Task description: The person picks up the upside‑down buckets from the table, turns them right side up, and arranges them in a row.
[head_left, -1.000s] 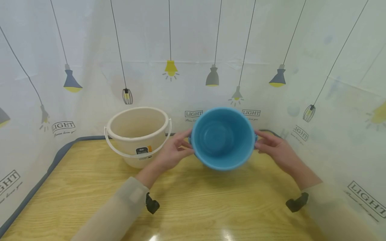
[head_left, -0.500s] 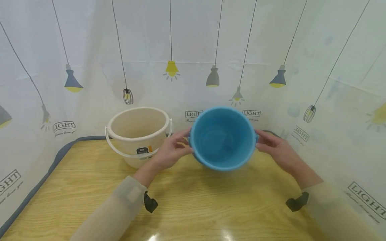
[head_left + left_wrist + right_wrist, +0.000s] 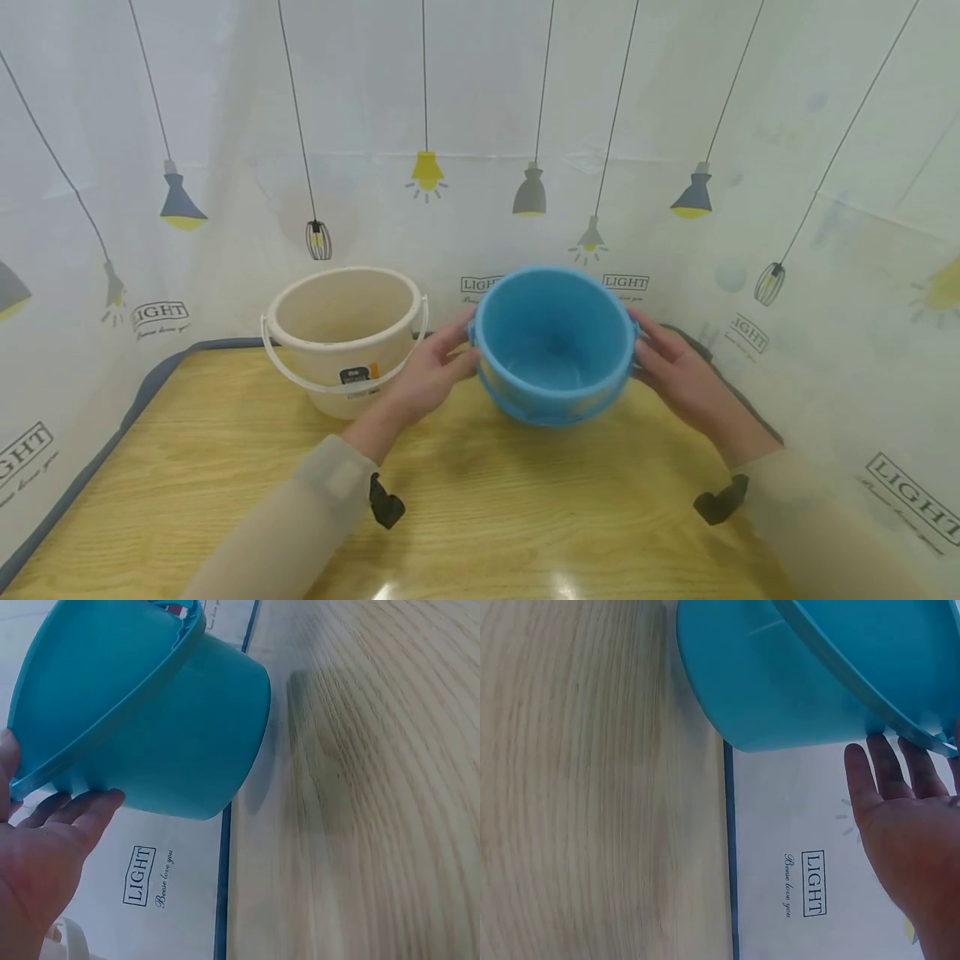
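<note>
A blue bucket (image 3: 555,333) is held between both hands over the wooden table, its mouth tilted toward the head camera. My left hand (image 3: 431,367) grips it at the left side of the rim, thumb on the near side and fingers behind. At the right side of the rim my right hand (image 3: 678,371) holds it the same way. In the left wrist view, fingertips (image 3: 105,801) touch the bucket's outer wall under the rim. Fingers (image 3: 885,769) reach under the rim in the right wrist view. Whether the base touches the table is unclear.
Left of the blue bucket stands a cream bucket (image 3: 300,358) with a white handle (image 3: 292,377) hanging across its front and a dark label. The wooden table (image 3: 495,517) ends at a dark-edged white cloth wall (image 3: 360,83) printed with lamps.
The blue bucket has tipped toward upright, so its front wall shows more and its inner bottom less. Both wrists have shifted slightly inward. The cream bucket has stayed put.
</note>
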`<state>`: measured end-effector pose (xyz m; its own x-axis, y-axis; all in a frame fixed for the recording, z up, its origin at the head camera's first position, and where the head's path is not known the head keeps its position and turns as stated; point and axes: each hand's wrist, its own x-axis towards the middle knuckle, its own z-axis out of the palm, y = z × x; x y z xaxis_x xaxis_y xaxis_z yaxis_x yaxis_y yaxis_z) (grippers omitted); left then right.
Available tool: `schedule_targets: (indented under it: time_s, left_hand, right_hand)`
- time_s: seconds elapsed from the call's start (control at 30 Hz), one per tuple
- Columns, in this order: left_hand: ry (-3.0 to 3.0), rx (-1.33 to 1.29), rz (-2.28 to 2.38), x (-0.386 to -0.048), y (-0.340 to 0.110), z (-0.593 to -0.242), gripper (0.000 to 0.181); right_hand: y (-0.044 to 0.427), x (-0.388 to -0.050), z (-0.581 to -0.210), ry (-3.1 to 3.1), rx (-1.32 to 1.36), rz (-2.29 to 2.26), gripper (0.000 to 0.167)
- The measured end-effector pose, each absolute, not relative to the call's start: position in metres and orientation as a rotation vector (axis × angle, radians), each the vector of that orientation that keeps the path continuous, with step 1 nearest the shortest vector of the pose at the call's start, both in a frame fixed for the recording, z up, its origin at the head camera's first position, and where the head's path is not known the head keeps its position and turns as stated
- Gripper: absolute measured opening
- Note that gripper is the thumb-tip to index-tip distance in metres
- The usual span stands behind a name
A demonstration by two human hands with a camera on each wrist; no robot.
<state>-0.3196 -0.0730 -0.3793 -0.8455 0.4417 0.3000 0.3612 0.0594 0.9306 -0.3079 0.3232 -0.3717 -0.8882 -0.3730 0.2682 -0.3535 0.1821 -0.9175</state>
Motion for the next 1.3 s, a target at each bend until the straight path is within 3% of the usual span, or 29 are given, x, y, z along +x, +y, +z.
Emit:
schedule_targets:
  time_s: [0.4,0.8,1.3]
  left_hand:
    - [2.177,0.523,2.158,-0.343,-0.060,-0.383,0.061]
    - [2.106,0.425,2.247,-0.364,-0.048,-0.385,0.060]
    - [2.139,0.359,2.171,-0.370,-0.042,-0.378,0.063]
  right_hand:
    - [0.306,-0.333,-0.372,2.461,-0.444,-1.897,0.063]
    - [0.304,-0.358,-0.378,2.398,-0.399,-1.936,0.062]
    - [0.303,-0.364,-0.379,2.441,-0.280,-1.896,0.064]
